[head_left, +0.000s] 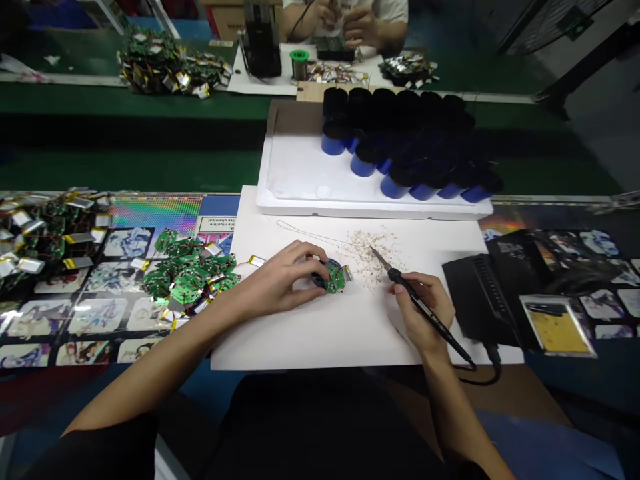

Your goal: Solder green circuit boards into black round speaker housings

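My left hand is closed around a small round dark part with a green circuit board at its right side, low over the white sheet. A small silver battery pouch sits at the board's right edge. In my right hand a black soldering iron is held like a pen, its tip pointing up and left over a scatter of tiny tan bits. The tip is apart from the board. A loop of thin solder wire lies behind my left hand.
A white foam tray with several blue-and-black cylinders stands at the back. Piles of green boards with batteries lie left. A black soldering station and a yellow sponge tray stand right. Across the bench, another person's hands work.
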`<state>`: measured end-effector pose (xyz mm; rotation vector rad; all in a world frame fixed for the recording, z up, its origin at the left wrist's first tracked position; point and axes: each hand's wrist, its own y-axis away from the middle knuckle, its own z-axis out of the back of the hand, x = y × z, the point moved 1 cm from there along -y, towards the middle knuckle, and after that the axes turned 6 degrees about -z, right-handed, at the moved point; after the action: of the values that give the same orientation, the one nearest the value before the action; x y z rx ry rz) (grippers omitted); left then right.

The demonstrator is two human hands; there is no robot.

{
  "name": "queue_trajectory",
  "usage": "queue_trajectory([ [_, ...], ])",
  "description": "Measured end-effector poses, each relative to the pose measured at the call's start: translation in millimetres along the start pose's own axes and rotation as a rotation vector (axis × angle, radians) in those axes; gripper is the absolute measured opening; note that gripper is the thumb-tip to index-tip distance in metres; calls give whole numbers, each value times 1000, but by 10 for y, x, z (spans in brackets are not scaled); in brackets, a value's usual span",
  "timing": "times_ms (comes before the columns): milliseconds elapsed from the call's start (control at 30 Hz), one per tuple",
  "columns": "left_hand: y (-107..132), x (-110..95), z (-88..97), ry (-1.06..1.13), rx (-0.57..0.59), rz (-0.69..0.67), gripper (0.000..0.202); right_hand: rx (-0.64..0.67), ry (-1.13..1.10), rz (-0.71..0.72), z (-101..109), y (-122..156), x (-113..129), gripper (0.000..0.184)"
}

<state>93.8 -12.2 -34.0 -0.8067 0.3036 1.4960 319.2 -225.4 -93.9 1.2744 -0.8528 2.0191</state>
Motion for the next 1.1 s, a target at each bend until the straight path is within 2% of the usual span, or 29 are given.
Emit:
queue_trajectory([
  [133,-15,-11,-74,-32,63,70,34,25,19,-13,-2,12,-60,23],
  [233,-44,-3,-117,-6,105,89,25,50,52,-20,-2,21,-116,22],
  [333,-67,-8,-64,1,108,88,17,73,54,-18,-1,28,-139,21],
  [467,-7,-37,205,30,63,151,20,72,58,-2,5,30,-136,20],
  [600,217,56,678,-29,-140,272,35,66,58,25,9,26,-119,19],
  [700,405,325,1097,-52,-377,413,44,64,65,23,19,31,-108,19],
  [800,485,761,1490,-93,-542,561,52,53,80,3,34,37,-124,23],
  [900,461,1256,1781,-234,-558,702,57,42,87,-26,35,32,-144,32],
  [967,426,1536,1888,-306,-556,787,53,30,87,-58,29,33,-124,39],
  [1033,385,1724,1933,-325,-546,807,48,18,74,-104,22,47,-68,42],
  [1100,329,1808,1950,-316,-532,788,46,9,31,-131,12,71,2,42],
])
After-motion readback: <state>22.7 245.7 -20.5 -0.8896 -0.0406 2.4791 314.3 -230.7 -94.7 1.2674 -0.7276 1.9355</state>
